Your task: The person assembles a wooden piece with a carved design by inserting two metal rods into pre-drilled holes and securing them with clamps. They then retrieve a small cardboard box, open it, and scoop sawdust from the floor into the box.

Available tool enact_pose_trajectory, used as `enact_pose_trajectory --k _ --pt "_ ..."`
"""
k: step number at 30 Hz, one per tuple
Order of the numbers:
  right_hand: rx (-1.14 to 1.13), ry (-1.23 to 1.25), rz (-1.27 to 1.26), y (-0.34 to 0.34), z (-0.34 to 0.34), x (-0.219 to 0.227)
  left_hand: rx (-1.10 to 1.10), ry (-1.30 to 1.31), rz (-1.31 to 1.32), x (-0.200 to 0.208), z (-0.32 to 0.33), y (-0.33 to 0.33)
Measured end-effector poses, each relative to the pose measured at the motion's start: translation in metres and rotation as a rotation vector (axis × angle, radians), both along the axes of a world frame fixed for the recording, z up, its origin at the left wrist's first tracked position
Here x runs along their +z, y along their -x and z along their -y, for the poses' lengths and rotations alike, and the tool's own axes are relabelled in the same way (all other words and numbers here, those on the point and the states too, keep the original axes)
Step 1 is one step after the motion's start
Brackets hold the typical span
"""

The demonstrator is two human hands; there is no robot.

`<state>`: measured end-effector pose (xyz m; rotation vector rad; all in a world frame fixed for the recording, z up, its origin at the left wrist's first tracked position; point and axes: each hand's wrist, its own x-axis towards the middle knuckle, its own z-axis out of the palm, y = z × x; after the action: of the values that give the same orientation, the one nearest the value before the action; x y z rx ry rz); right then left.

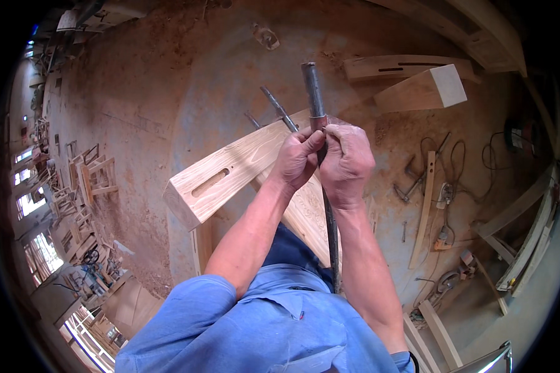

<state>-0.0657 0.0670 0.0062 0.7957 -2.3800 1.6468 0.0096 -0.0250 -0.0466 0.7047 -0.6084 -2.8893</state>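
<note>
One metal pipe [313, 90], grainy timber [249, 152]

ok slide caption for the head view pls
Left grip and right grip at a metal bar near a slotted wooden beam

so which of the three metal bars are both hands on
The rightmost bar, reaching highest in the picture: the left hand and right hand meet on it. The middle bar and leftmost bar, past the slotted beam, are untouched.

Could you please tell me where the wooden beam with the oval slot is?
In the head view, the beam is left of centre, its slotted end toward the left and its other end reaching toward the left hand.
</note>
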Motion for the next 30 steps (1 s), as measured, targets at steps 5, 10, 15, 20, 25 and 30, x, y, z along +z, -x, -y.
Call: enact_pose_trajectory --k 5,10,15,20,25,30 --pt "0.081 -0.094 -0.008 0.008 -0.002 0.006 -0.003 0.003 0.031 0.007 0.002 0.002" --pt "0.156 -0.185 -0.051 0.014 -0.001 0.011 -0.007 0.0 0.068 0.008 0.002 0.001" --pt "0.124 -0.267 0.033 0.014 0.0 0.009 0.015 0.03 0.053 0.007 -0.001 0.004" --pt "0.078 -0.11 0.743 0.029 0.0 0.006 0.046 0.087 0.094 0.018 -0.004 0.009" --pt "0.101 -0.183 0.909 0.041 -0.001 0.005 0.072 0.082 0.113 0.015 -0.006 0.012" --pt "0.075 -0.154 0.573 0.001 -0.024 -0.006 0.105 0.211 0.248 0.026 -0.021 0.029"
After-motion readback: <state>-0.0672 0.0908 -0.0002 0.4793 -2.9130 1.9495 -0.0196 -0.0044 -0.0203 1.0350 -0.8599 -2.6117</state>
